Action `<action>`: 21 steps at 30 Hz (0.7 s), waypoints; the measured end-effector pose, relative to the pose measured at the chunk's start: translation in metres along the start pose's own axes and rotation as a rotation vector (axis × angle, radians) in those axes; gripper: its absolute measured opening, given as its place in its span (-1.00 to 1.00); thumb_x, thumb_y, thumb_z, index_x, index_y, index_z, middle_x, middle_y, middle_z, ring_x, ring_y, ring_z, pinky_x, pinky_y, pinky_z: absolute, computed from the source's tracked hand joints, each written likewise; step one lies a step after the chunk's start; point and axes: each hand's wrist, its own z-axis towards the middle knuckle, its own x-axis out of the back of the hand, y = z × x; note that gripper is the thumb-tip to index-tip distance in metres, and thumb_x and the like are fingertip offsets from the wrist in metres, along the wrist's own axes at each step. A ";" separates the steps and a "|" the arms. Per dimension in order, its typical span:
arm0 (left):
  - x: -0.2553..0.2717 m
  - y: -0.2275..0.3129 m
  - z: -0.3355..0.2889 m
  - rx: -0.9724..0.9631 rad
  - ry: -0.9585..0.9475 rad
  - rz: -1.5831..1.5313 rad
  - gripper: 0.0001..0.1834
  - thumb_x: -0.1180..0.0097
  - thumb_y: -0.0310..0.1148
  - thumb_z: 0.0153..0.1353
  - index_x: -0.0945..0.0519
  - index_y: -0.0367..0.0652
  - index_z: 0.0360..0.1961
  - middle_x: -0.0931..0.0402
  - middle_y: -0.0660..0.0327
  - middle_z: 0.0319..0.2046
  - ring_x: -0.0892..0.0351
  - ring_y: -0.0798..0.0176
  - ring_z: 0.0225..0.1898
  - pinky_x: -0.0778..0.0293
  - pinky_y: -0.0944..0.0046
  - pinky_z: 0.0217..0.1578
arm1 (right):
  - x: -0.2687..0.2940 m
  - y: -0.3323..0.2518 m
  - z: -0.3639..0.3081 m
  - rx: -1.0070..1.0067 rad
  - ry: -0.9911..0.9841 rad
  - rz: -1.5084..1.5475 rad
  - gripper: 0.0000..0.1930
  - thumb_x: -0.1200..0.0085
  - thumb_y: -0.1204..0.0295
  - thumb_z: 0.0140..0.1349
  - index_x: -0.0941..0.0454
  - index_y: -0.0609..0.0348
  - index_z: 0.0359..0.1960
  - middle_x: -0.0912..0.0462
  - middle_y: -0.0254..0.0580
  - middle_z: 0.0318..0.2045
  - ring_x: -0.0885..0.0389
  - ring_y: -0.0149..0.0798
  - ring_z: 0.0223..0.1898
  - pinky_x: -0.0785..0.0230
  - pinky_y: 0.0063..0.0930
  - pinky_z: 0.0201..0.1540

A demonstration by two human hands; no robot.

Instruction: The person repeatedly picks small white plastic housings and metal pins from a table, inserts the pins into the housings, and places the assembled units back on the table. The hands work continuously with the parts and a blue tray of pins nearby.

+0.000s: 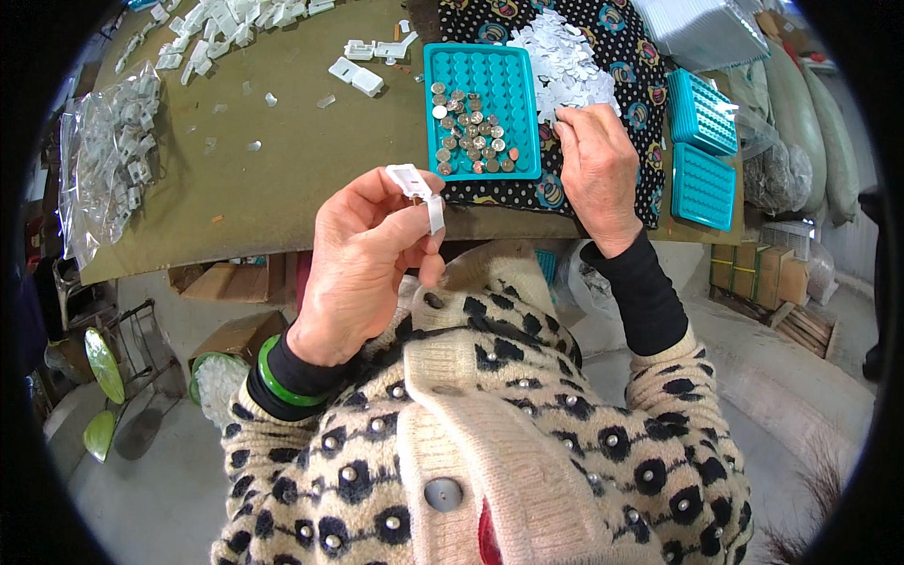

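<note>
My left hand (363,250) is closed on a small white hinged plastic case (411,181), held above the table's front edge with its lid swung apart. A white flap of it hangs down by the fingers. At the near edge of a heap of thin white pieces (568,66), my right hand (601,169) has its fingers bent and pressed together. What is between those fingertips, if anything, is hidden. Between the hands lies a teal tray (513,80) with round pockets. Many small silvery button cells (474,132) lie loose over its nearer half.
Loose white plastic cases (226,24) are heaped at the far left, with a few more cases (358,77) nearer the tray. A clear bag (113,160) of cases lies on the left. Teal trays (704,186) stand at right beside the dark patterned cloth (650,141).
</note>
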 end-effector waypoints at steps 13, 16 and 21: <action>-0.013 -0.010 0.006 -0.003 -0.034 0.088 -0.84 -0.09 -0.62 0.17 -0.60 -0.28 -0.21 -0.56 0.18 -0.35 -0.46 0.42 -0.48 -0.36 0.43 -0.56 | 0.017 0.007 0.006 0.017 -0.049 0.258 -0.91 -0.12 0.59 0.20 -0.52 0.23 -0.26 -0.50 -0.15 -0.39 -0.56 -0.09 -0.37 -0.43 -0.31 -0.33; -0.010 -0.011 0.004 0.007 -0.033 0.065 -0.82 -0.10 -0.62 0.18 -0.61 -0.28 -0.19 -0.58 0.15 -0.30 -0.48 0.41 -0.48 -0.39 0.42 -0.54 | 0.018 0.002 0.004 0.045 -0.102 0.253 -0.90 -0.11 0.58 0.23 -0.55 0.24 -0.23 -0.52 -0.16 -0.38 -0.58 -0.11 -0.39 -0.44 -0.34 -0.38; -0.003 -0.009 0.008 0.001 -0.066 -0.006 -0.77 -0.13 -0.60 0.20 -0.62 -0.30 -0.10 -0.59 0.13 -0.25 -0.50 0.38 -0.46 -0.44 0.39 -0.50 | 0.013 -0.001 0.003 0.190 -0.173 0.167 -0.85 -0.15 0.61 0.13 -0.57 0.22 -0.25 -0.45 -0.20 -0.39 -0.56 -0.18 -0.43 -0.46 -0.37 -0.40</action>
